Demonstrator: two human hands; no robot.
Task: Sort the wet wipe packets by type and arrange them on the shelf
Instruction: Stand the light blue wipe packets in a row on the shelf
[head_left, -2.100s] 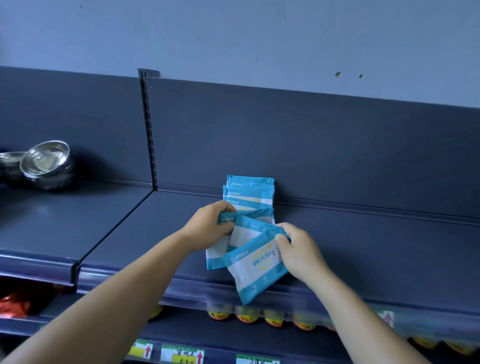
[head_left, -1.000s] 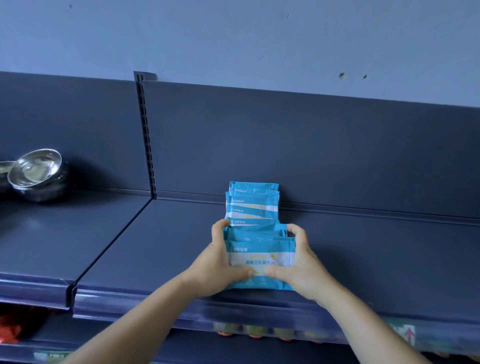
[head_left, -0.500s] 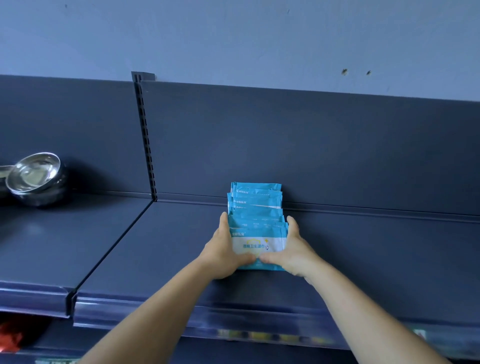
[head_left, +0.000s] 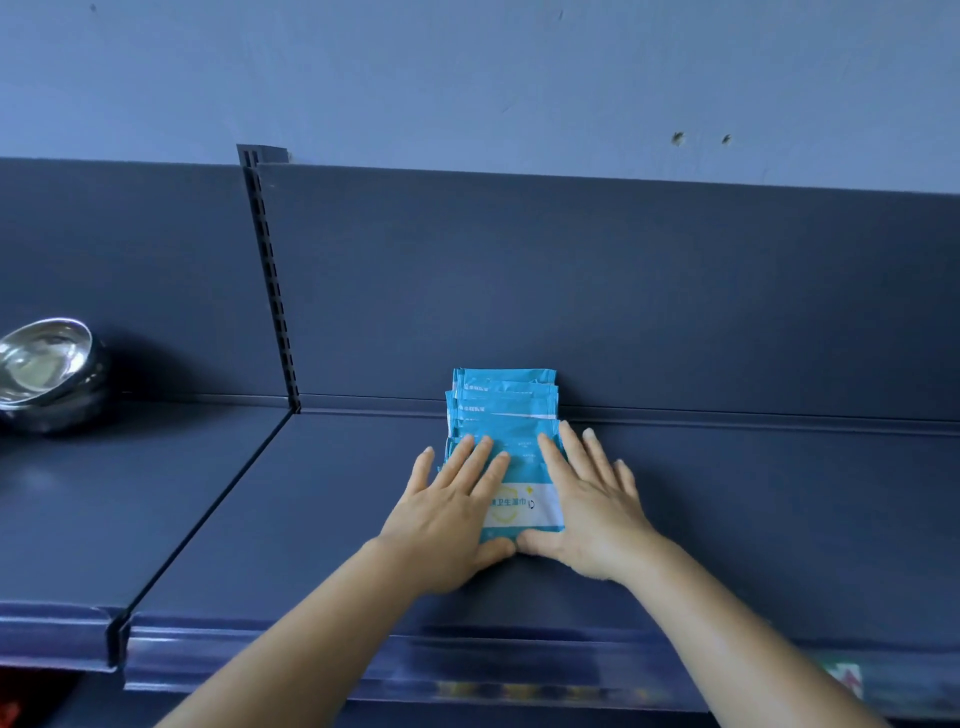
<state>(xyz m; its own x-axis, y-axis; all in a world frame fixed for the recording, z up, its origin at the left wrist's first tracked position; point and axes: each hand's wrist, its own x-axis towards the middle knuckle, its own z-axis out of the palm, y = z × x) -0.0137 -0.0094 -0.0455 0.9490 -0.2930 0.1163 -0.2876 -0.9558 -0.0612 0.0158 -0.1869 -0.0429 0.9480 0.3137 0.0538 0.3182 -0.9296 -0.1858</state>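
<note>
Several blue and white wet wipe packets (head_left: 506, 415) lie in an overlapping row on the dark shelf (head_left: 337, 509), running from the back panel toward me. My left hand (head_left: 457, 509) lies flat with straight fingers on the left side of the front packets. My right hand (head_left: 587, 504) lies flat on their right side. The thumbs meet at the near edge of the front packet (head_left: 522, 512), whose white label shows between the hands.
Stacked steel bowls (head_left: 44, 374) sit on the neighbouring shelf section at far left. A slotted upright (head_left: 270, 280) divides the two sections. The shelf's front rail (head_left: 415, 654) runs below my forearms. Bare shelf surface extends to the right of the packets.
The hands held the front packets by their sides half a second ago. Now the fingers have straightened and both palms press flat on top of the packets, which lie lower on the shelf.
</note>
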